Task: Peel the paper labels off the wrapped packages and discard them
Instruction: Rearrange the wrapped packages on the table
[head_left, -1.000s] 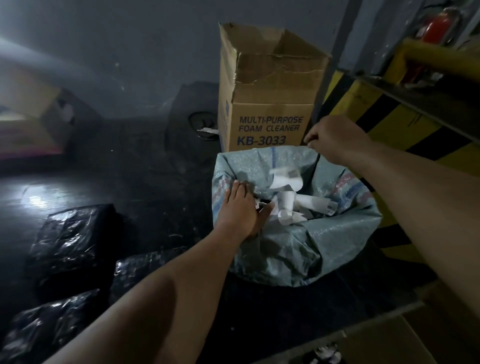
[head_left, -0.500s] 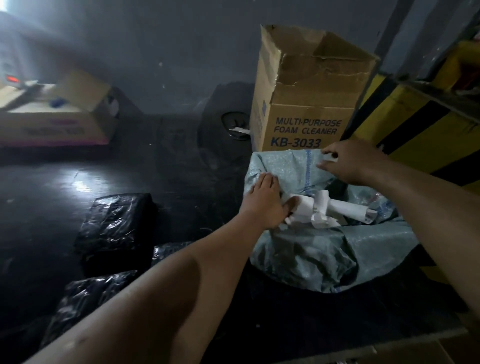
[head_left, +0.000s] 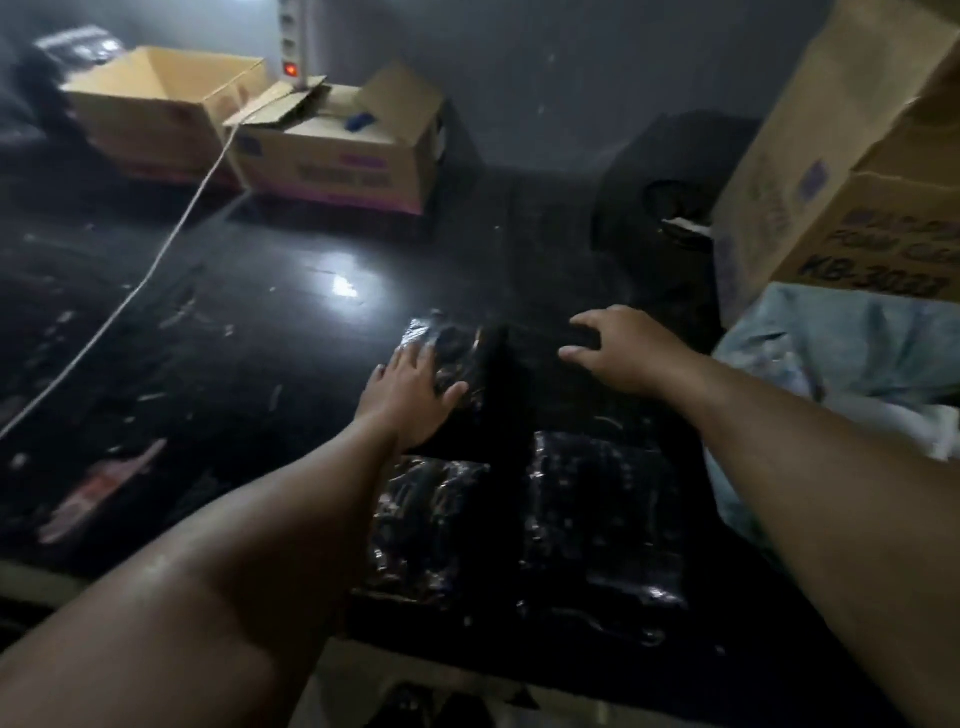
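Three packages wrapped in shiny black plastic lie on the dark floor. My left hand (head_left: 413, 389) rests flat with spread fingers on the left part of the farthest package (head_left: 457, 343). My right hand (head_left: 618, 343) hovers over that package's right end with relaxed, slightly bent fingers, holding nothing. Two more black packages lie closer to me, one (head_left: 431, 525) on the left and one (head_left: 602, 514) on the right. No paper label shows on any of them. The grey-blue sack (head_left: 841, 343) is at the right edge; its contents are out of sight.
A tall foam-cleaner carton (head_left: 852, 197) stands behind the sack. Two open cardboard boxes (head_left: 332, 150) (head_left: 156, 109) sit against the far wall with a power strip (head_left: 291, 47) above them, and a white cord (head_left: 130, 296) crosses the floor. Scraps litter the floor at left.
Both hands have left the sack's rim and swung left to the farthest black package. The view turned left, so the sack and its paper scraps slid to the right edge.
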